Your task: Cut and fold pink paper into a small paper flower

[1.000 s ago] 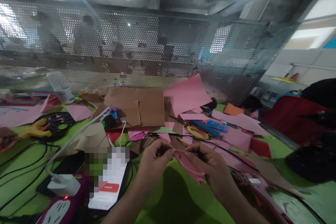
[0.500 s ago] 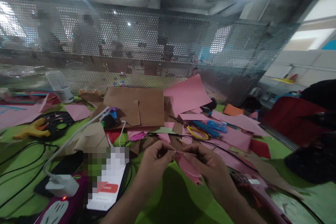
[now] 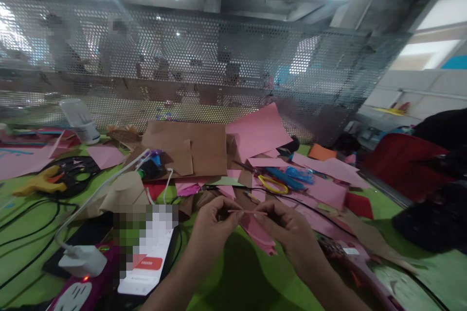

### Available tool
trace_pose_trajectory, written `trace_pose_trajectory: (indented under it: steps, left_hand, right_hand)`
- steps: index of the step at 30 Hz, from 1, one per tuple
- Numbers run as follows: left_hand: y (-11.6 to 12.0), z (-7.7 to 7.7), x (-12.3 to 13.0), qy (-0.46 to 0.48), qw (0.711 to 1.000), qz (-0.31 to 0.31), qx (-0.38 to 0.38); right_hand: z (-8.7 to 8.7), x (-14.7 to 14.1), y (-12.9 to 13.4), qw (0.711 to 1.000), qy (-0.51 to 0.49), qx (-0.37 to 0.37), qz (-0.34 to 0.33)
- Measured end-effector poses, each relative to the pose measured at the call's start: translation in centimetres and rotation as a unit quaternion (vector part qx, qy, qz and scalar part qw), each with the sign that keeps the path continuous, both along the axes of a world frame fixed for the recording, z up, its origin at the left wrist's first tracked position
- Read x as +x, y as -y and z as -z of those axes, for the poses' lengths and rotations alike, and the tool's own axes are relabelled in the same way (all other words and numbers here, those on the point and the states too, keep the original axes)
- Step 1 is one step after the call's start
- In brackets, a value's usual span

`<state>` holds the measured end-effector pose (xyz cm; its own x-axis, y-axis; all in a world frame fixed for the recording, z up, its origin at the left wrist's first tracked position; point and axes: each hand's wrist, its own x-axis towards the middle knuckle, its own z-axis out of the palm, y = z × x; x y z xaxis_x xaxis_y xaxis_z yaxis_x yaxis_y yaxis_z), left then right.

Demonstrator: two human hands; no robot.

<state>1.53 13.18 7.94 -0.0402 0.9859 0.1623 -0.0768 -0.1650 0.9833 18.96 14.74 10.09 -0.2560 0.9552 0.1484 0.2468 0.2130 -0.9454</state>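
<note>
Between my two hands is a small piece of folded pink paper (image 3: 257, 233), held over the green table (image 3: 233, 282). Its layered part hangs down toward me, and a thin edge runs across the top between my fingertips. My left hand (image 3: 215, 223) pinches that top edge at its left end with thumb and fingers. On the other side, my right hand (image 3: 284, 226) grips the paper with its thumb pressed on the near face. Parts of the paper are hidden under the fingers.
Beyond my hands lie pink paper scraps, a brown cardboard box (image 3: 207, 146) and yellow-handled scissors (image 3: 272, 184). On the left are a phone (image 3: 144, 272), a white charger (image 3: 83, 260) in a purple power strip (image 3: 75, 296) and cables. A pink glue gun (image 3: 368, 267) rests at right.
The camera view has shifted slightly. Both hands still hold the pink paper, whose top edge now shows more level between the fingertips.
</note>
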Motion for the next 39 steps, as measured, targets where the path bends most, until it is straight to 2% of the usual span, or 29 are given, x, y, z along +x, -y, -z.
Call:
trace_pose_trajectory:
  steps: [3, 14, 21, 28, 33, 39]
  left_hand:
    - [0.07, -0.16, 0.03, -0.003, 1.0, 0.015, -0.001]
    - [0.2, -0.26, 0.09, -0.024, 1.0, 0.007, -0.001]
    - [0.28, -0.2, 0.21, -0.04, 0.999, 0.001, 0.008]
    - [0.24, -0.31, 0.23, -0.043, 0.999, 0.012, 0.002]
    - [0.29, -0.19, 0.29, -0.052, 0.999, 0.004, 0.008]
    - [0.19, -0.18, 0.29, -0.038, 0.999, 0.013, 0.013]
  right_hand:
    - [0.01, -0.02, -0.03, 1.0, 0.012, 0.011, 0.001]
    - [-0.29, -0.27, 0.25, 0.999, 0.015, 0.03, 0.019]
    - [-0.28, -0.25, 0.4, 0.996, 0.064, 0.063, 0.016]
    - [-0.12, -0.18, 0.33, 0.997, 0.059, 0.049, 0.02]
    - [0.09, -0.21, 0.23, 0.997, 0.059, 0.041, -0.005]
    - [0.28, -0.14, 0.33, 0.996, 0.066, 0.053, 0.006]
